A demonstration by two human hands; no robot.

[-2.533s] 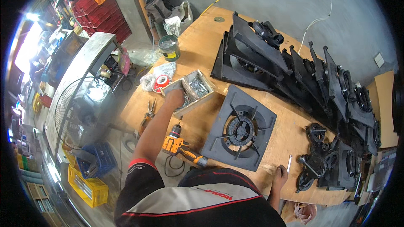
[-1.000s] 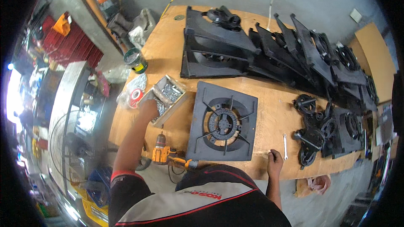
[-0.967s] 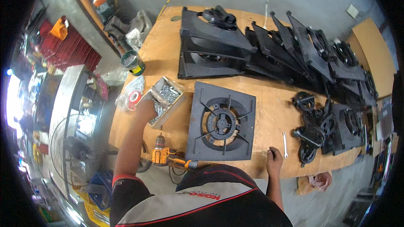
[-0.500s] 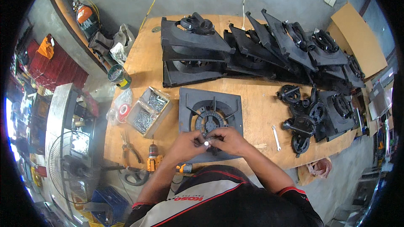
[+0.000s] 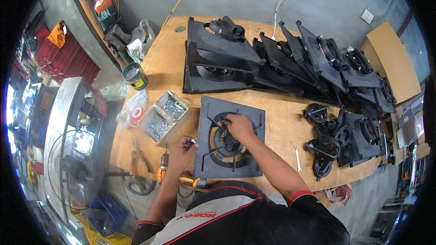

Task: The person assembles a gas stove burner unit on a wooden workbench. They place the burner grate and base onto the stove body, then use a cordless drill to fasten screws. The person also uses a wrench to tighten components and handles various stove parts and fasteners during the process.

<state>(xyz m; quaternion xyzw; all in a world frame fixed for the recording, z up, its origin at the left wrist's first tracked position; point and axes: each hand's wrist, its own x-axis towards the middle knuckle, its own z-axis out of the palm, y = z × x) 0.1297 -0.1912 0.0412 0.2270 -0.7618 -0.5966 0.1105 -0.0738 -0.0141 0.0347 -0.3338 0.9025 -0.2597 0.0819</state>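
Hands since earlier: parted; the left hand [image 5: 181, 152] has moved to the left side of the stove top [image 5: 254, 165], the right hand [image 5: 239, 127] onto its burner [image 5: 230, 147].
Table [image 5: 281, 122]: wooden, carrying everything here.
Stacked stove tops [image 5: 227, 52]: overlapping along the far edge, probably to save room.
Stove top: flat at the near edge, left of centre, seemingly so both arms reach it.
Screw box [image 5: 175, 130]: near the left edge; its divider likely keeps two sorts apart.
Drill [image 5: 161, 172]: at the near edge, partly behind the left forearm.
Right fingers: bunched downward on the burner; cannot tell whether they grip anything.
Left fingers: pinching a small white-ended piece [image 5: 193, 141], apparently kept ready.
Wrench [image 5: 297, 159]: towards the near right corner.
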